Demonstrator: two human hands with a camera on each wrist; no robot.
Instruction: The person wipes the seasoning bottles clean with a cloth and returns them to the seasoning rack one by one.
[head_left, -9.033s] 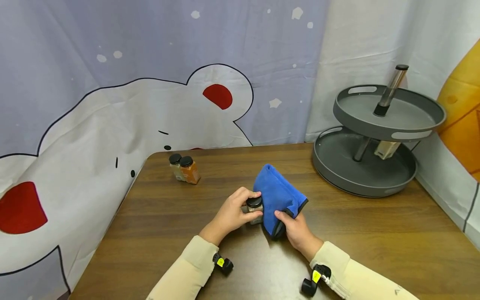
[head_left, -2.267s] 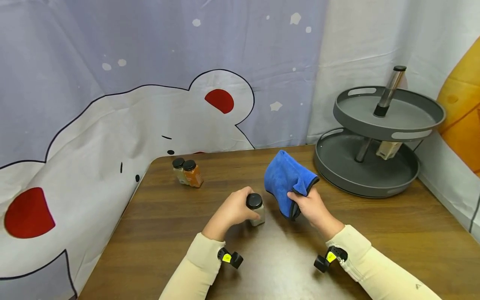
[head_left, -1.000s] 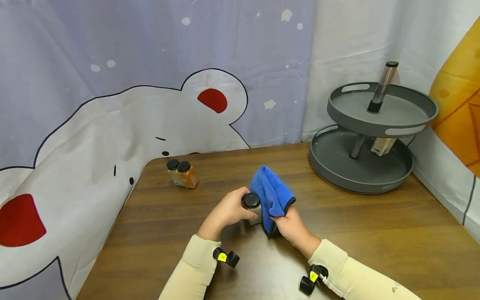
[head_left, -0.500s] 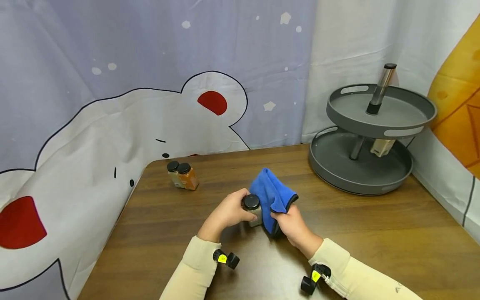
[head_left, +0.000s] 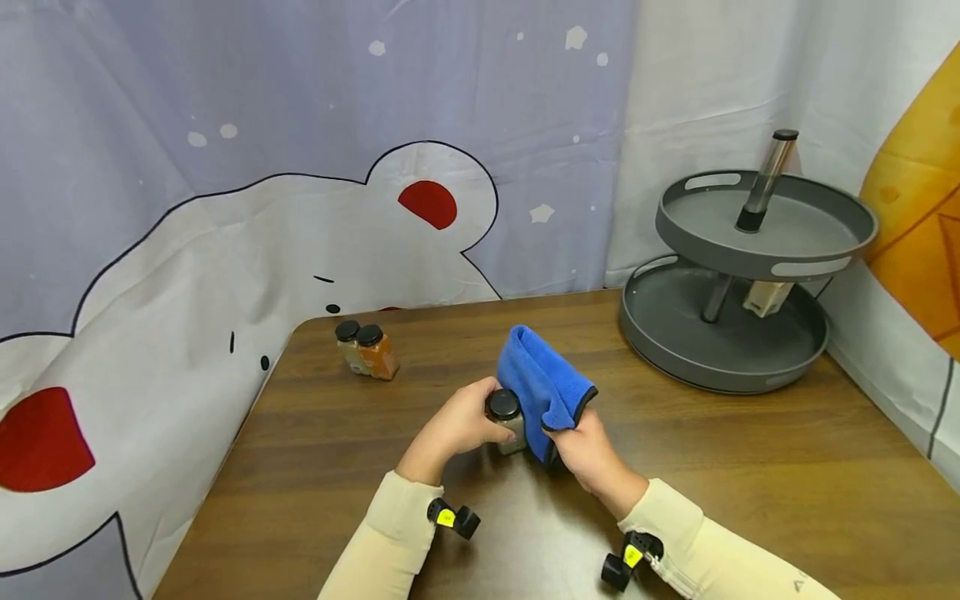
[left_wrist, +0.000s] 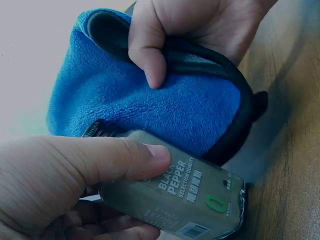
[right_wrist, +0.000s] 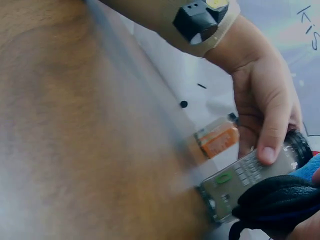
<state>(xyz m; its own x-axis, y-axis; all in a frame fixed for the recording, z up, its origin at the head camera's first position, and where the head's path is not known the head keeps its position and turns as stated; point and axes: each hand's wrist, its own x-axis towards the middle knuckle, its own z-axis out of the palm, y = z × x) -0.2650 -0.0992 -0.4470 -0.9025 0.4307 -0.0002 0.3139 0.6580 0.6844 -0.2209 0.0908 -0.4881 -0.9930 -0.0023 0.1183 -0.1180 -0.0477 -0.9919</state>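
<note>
My left hand (head_left: 462, 422) grips a black pepper jar (head_left: 511, 431) with a black lid, thumb across its front. In the left wrist view the label on the black pepper jar (left_wrist: 192, 192) is readable. My right hand (head_left: 588, 450) holds a folded blue cloth (head_left: 542, 383) with black edging. The blue cloth (left_wrist: 145, 110) lies against the far side of the jar. Seen from the right wrist, the left thumb presses on the jar (right_wrist: 245, 175), and part of the cloth's dark edge (right_wrist: 275, 197) covers its lower side.
Two spice jars with black lids, one pale (head_left: 351, 346) and one orange (head_left: 378, 354), stand together at the back left of the wooden table (head_left: 315, 467). A grey two-tier round tray (head_left: 720, 354) stands at the back right, with a beige-labelled jar (head_left: 767, 297) on its lower tier.
About two seconds ago the cloth was apart from the jar, to its right; it has come back against it. Over the last half second the cloth has shifted slightly upward. The left hand keeps its hold.
</note>
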